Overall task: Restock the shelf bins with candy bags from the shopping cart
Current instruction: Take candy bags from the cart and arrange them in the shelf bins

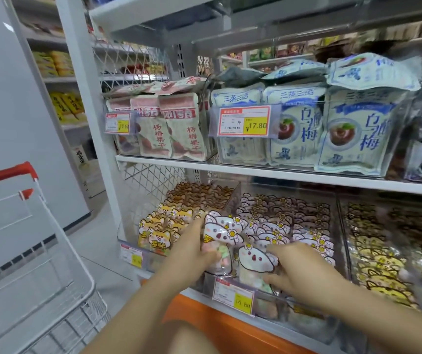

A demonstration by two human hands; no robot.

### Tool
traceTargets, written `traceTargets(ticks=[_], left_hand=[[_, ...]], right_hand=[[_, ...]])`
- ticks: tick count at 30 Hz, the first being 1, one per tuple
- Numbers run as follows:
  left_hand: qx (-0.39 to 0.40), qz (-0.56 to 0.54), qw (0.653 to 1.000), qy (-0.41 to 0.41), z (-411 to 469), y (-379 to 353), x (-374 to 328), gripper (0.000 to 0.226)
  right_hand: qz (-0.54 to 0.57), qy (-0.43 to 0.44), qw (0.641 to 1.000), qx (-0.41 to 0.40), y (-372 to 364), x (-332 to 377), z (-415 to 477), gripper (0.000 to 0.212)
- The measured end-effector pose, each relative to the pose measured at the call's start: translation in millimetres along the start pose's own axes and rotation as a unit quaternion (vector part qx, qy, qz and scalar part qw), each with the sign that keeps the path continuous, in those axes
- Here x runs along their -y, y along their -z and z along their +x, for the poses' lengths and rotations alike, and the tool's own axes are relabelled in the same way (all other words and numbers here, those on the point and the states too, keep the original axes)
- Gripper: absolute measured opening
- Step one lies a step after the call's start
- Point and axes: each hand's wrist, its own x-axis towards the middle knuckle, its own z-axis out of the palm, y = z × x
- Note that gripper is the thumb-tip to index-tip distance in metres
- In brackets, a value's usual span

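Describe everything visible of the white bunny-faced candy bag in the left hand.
The white-and-pink bunny-faced glossy plastic candy bag has a cartoon head with ears and yellow daisies above a clear pouch of pastel sweets. It stands nearly upright at the front left of the clear plastic middle bin on the lower shelf. The left hand grips its left edge. A matching bag, held by the right hand, sits beside it.

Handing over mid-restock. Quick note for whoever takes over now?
Left hand: grips a raised bunny bag over the middle bin.
Right hand: pinches the front bunny bag in that bin.
Done: the bin looks nearly full.
Left: seat both bags, then check the shopping cart; any remaining load is not visible.
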Motion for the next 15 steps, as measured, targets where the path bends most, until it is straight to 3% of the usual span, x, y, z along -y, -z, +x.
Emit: traceTargets(ticks=[3,7,11,13,15], left_hand=[[0.045,0.027,0.999,-0.001,-4,-1,3,0.053],[0.077,0.098,0.992,-0.01,-3,-1,7,0.04],[0.1,0.097,0.99,0.008,1,4,6,0.058],[0.123,0.101,0.987,0.015,1,8,6,0.038],[0.131,0.109,0.985,0.017,0,11,6,0.023]], right_hand=[[-0.092,0.005,0.996,0.0,-3,-6,-5,0.028],[-0.122,-0.01,0.99,0.073,4,-11,3,0.037],[-0.188,0.025,0.98,0.066,-1,-1,0,0.029],[-0.201,0.04,0.975,0.083,-1,-1,-3,0.029],[-0.122,0.02,0.982,0.144,12,-7,1,0.033]])
